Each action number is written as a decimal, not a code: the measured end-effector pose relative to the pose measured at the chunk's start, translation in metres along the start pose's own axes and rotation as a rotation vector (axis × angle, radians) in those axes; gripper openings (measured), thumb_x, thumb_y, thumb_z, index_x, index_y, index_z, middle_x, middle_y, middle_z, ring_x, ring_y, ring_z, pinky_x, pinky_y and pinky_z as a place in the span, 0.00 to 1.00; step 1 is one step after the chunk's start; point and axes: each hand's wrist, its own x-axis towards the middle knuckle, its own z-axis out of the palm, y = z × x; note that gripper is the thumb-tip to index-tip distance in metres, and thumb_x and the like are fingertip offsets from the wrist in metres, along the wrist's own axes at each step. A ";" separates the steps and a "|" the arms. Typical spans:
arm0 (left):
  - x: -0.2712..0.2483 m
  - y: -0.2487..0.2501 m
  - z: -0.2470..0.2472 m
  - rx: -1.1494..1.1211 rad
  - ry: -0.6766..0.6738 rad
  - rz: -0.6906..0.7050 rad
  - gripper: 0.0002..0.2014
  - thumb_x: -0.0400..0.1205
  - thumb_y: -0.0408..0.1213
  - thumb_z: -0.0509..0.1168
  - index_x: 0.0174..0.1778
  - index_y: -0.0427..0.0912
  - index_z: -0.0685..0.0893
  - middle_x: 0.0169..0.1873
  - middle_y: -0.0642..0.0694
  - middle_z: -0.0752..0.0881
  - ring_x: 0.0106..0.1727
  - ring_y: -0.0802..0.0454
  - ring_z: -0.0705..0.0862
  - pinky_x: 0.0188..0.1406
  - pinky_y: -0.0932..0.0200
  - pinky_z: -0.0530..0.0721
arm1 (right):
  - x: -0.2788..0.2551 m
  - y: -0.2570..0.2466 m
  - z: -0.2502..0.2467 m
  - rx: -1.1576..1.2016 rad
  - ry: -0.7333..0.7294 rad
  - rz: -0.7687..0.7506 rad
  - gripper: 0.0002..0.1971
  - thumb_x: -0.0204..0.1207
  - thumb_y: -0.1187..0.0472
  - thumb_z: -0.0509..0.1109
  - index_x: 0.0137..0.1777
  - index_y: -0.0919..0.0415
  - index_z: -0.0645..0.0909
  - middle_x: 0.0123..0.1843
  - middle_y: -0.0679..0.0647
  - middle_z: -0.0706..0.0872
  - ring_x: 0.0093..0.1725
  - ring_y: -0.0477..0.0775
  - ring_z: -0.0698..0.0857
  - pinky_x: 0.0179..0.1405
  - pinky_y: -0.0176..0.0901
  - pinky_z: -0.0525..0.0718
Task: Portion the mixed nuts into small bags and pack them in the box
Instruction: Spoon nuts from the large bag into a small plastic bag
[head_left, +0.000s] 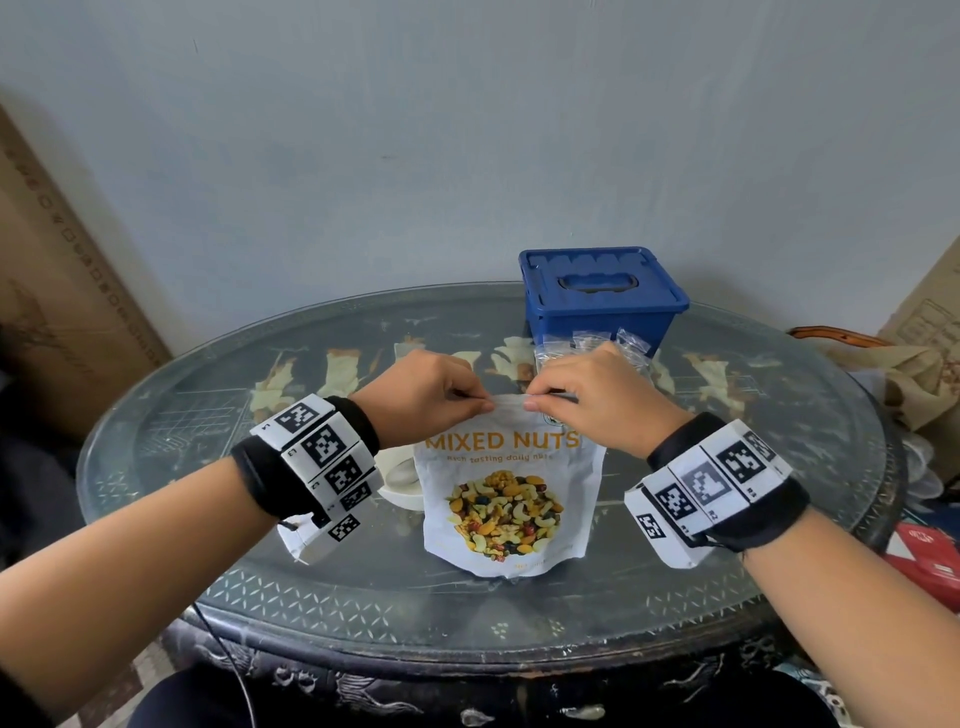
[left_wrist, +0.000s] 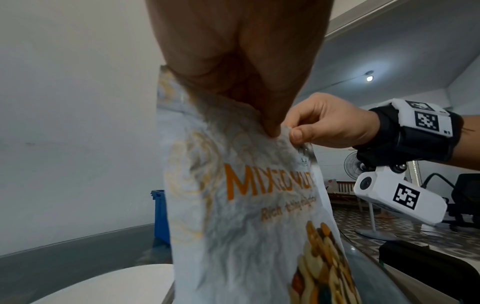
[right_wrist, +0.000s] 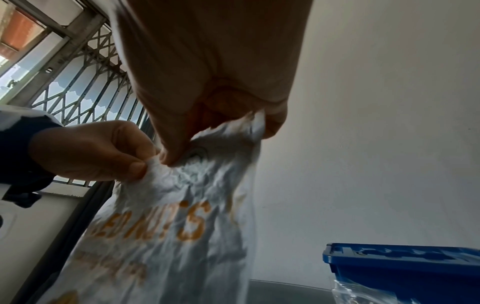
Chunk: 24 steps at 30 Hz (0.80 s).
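A white pouch printed MIXED NUTS (head_left: 506, 493) stands upright at the middle of the round table, held up by its top edge. My left hand (head_left: 480, 404) pinches that edge left of centre and my right hand (head_left: 535, 401) pinches it just to the right, thumbs almost touching. The left wrist view shows the pouch (left_wrist: 246, 216) hanging below my left hand (left_wrist: 271, 131), with the right hand (left_wrist: 298, 134) beside it. In the right wrist view both hands, right (right_wrist: 171, 159) and left (right_wrist: 144, 167), crumple the pouch (right_wrist: 182, 226) top. A blue lidded box (head_left: 597, 296) sits behind, small clear bags (head_left: 587, 345) before it.
A white bowl-like dish (head_left: 400, 480) lies left of the pouch, partly hidden by my left wrist. The glass-topped table (head_left: 234, 431) ends close in front. Cardboard leans at the far left, and bags and a red item (head_left: 930, 556) crowd the right side.
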 end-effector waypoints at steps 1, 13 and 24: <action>0.000 0.000 0.001 0.002 0.007 0.006 0.06 0.78 0.36 0.70 0.42 0.37 0.90 0.36 0.51 0.86 0.34 0.64 0.78 0.37 0.80 0.73 | -0.001 0.000 0.000 -0.019 0.011 -0.004 0.09 0.78 0.52 0.68 0.45 0.55 0.88 0.42 0.45 0.88 0.43 0.48 0.84 0.58 0.47 0.65; 0.006 0.011 0.009 0.027 -0.008 0.025 0.09 0.81 0.38 0.66 0.47 0.36 0.87 0.35 0.53 0.79 0.37 0.56 0.77 0.37 0.72 0.72 | -0.002 -0.007 0.004 -0.185 0.055 -0.062 0.09 0.80 0.53 0.64 0.47 0.54 0.84 0.43 0.44 0.85 0.45 0.49 0.82 0.48 0.46 0.58; -0.007 -0.007 -0.007 0.094 -0.063 0.001 0.09 0.81 0.39 0.65 0.46 0.39 0.87 0.38 0.54 0.81 0.39 0.58 0.78 0.39 0.70 0.74 | -0.010 0.007 0.003 -0.103 0.066 -0.038 0.20 0.76 0.38 0.60 0.32 0.53 0.76 0.28 0.41 0.75 0.29 0.45 0.76 0.41 0.45 0.71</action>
